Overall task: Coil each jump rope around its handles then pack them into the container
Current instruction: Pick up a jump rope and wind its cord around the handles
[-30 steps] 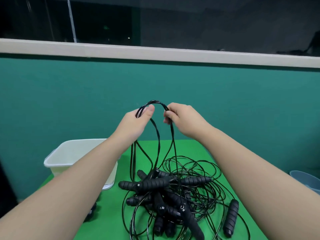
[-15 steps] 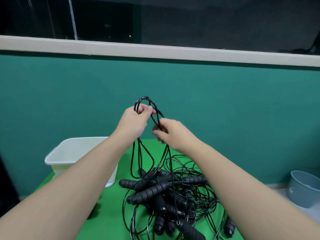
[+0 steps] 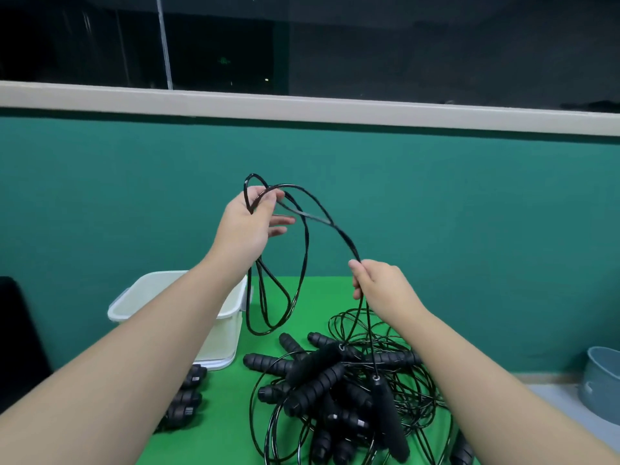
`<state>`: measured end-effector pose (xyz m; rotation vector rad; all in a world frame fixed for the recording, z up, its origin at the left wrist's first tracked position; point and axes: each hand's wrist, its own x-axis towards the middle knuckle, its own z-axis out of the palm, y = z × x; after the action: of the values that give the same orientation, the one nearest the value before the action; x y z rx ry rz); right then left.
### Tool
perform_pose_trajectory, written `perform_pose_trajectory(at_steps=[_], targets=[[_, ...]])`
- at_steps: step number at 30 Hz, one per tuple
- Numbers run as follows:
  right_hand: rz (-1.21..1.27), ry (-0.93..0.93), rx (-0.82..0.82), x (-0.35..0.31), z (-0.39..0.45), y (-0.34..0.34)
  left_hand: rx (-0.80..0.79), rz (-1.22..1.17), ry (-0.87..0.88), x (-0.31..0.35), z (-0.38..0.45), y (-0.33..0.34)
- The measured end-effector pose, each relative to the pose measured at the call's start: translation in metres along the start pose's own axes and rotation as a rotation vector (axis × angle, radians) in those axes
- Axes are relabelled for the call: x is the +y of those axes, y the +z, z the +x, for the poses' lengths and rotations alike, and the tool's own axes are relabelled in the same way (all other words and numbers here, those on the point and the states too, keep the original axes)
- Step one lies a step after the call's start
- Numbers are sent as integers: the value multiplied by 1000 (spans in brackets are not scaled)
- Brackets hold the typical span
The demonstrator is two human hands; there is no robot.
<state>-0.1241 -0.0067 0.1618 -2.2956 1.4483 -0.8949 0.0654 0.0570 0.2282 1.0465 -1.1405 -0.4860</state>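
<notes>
My left hand [image 3: 250, 223] is raised above the table and pinches several loops of thin black rope [image 3: 303, 250] between thumb and forefinger, its other fingers spread. My right hand [image 3: 377, 283], lower and to the right, grips the same rope's strands. Below it two smooth black handles [image 3: 389, 414] hang or lean over a tangled pile of jump ropes [image 3: 335, 384] with ribbed black handles on the green table [image 3: 218, 414]. A white plastic container [image 3: 224, 330] stands at the left of the table, partly behind my left forearm.
Some black handles [image 3: 186, 394] lie beside the container under my left forearm. A grey-blue bucket [image 3: 602, 384] stands on the floor at the right. A teal wall and a window sill rise behind the table.
My hands have come apart: the right one slid down and to the right along the rope, while the left one kept the loops held high. The handles lifted out of the pile.
</notes>
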Motion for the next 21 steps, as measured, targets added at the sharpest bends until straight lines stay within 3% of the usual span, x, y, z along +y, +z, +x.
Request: perform_pose_trajectory(at_steps=[5,9,12,16,19,21], targets=[[147,7,263,-12,7,-29,-212,435,57,-28,10,-7],[173,-11,265,-18,8,-42,-478,712,-117,-60,9,-14],[160,-29,230,-19,4,-40,-460,843,-221,-81,0,-18],[179,-44,212,-20,-2,-35,-393,819,-292,-79,-16,-12],[222,-55,225,-26,-6,-36,-316,991,-313,-74,-19,-16],[248,-79,241,-33,-9,-38,-352,1091,-361,-68,-22,-18]])
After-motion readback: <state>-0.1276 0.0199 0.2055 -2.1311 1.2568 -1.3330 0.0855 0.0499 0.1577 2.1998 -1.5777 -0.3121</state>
